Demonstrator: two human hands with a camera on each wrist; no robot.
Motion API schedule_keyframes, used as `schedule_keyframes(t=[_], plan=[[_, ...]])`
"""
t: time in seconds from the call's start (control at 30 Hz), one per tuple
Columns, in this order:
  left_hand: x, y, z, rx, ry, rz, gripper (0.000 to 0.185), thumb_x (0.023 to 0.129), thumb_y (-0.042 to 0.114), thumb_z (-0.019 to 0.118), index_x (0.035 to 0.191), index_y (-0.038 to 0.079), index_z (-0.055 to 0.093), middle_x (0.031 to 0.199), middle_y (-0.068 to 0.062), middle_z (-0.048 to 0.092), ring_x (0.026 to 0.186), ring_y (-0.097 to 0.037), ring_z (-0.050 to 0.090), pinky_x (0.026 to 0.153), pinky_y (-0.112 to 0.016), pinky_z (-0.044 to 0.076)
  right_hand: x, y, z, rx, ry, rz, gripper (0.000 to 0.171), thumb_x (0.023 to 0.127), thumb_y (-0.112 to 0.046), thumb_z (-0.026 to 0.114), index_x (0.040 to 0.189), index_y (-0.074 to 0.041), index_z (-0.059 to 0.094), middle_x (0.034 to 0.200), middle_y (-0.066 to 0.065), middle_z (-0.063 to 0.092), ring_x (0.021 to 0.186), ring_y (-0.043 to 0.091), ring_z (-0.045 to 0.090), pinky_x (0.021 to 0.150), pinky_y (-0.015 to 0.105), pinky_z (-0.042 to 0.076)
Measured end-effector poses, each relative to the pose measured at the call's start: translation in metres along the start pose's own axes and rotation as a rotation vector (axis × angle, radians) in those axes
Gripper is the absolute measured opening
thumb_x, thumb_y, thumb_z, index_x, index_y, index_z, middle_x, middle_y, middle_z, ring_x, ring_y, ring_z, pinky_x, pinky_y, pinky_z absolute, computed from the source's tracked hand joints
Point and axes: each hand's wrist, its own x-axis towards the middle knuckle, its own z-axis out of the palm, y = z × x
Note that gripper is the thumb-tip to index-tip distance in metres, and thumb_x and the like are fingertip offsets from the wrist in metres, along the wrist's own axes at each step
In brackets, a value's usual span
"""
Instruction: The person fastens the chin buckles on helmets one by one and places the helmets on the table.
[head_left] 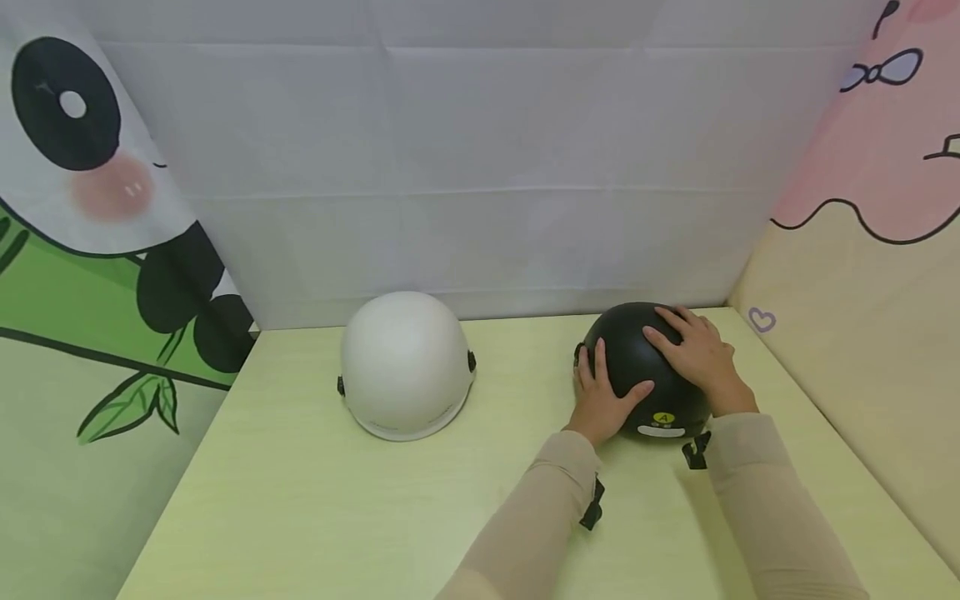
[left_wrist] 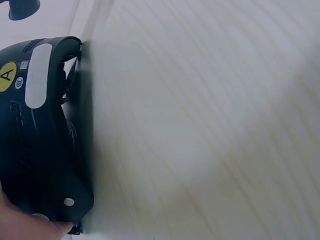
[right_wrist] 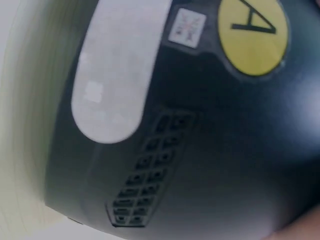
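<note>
A black helmet (head_left: 633, 354) with a round yellow "A" sticker (head_left: 663, 417) and a white strip rests on the table at the right. My left hand (head_left: 600, 404) touches its left side, fingers spread upward and thumb across the shell. Over its upper right side lies my right hand (head_left: 697, 354), also with spread fingers. The left wrist view shows part of the left hand (left_wrist: 30, 222) against the helmet's lower side, near a round rivet (left_wrist: 69, 202). In the right wrist view, the helmet's vent grille (right_wrist: 150, 170) fills the middle, with skin at the lower right corner.
A white helmet (head_left: 405, 362) stands to the left on the pale yellow table (head_left: 300, 500). Black buckles (head_left: 592, 504) hang by both sleeves. A white cloth wall (head_left: 487, 167) closes the back; printed cartoon panels flank both sides.
</note>
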Motion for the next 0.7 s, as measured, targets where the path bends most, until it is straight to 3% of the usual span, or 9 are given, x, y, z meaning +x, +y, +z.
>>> schedule_keyframes(t=[0.17, 0.43, 0.57, 0.7], plan=[[-0.005, 0.002, -0.011, 0.012, -0.064, -0.023, 0.095, 0.075, 0.076, 0.035, 0.142, 0.031, -0.014, 0.148, -0.01, -0.008, 0.132, -0.037, 0.006, 0.092, -0.052, 0.032, -0.003, -0.003, -0.001, -0.012, -0.015, -0.01, 0.074, 0.087, -0.065, 0.031, 0.143, -0.017, 0.027, 0.145, 0.02, 0.016, 0.125, 0.05, 0.011, 0.082, 0.074, 0.008], [-0.012, 0.001, -0.022, -0.022, -0.117, -0.01, 0.094, 0.076, 0.075, 0.034, 0.142, 0.03, -0.014, 0.148, -0.005, -0.012, 0.133, -0.029, 0.005, 0.09, -0.049, 0.036, -0.006, -0.026, -0.01, -0.028, 0.068, -0.09, 0.073, 0.086, -0.063, 0.036, 0.142, -0.016, 0.03, 0.146, 0.019, 0.016, 0.128, 0.046, 0.008, 0.087, 0.071, 0.001], [-0.018, -0.001, -0.034, -0.029, -0.144, -0.021, 0.092, 0.077, 0.074, 0.034, 0.142, 0.03, -0.014, 0.148, -0.002, -0.015, 0.132, -0.028, 0.017, 0.09, -0.045, 0.037, -0.011, -0.038, -0.01, -0.009, 0.066, -0.116, 0.073, 0.087, -0.062, 0.037, 0.142, -0.016, 0.029, 0.146, 0.018, 0.015, 0.129, 0.045, 0.007, 0.088, 0.069, 0.001], [-0.022, -0.006, -0.048, -0.013, -0.161, -0.029, 0.089, 0.078, 0.074, 0.033, 0.14, 0.034, -0.017, 0.147, 0.0, -0.017, 0.131, -0.028, 0.019, 0.091, -0.045, 0.036, -0.017, -0.049, -0.007, 0.015, 0.085, -0.154, 0.069, 0.088, -0.059, 0.038, 0.143, -0.017, 0.029, 0.146, 0.017, 0.016, 0.129, 0.043, 0.01, 0.091, 0.066, 0.002]])
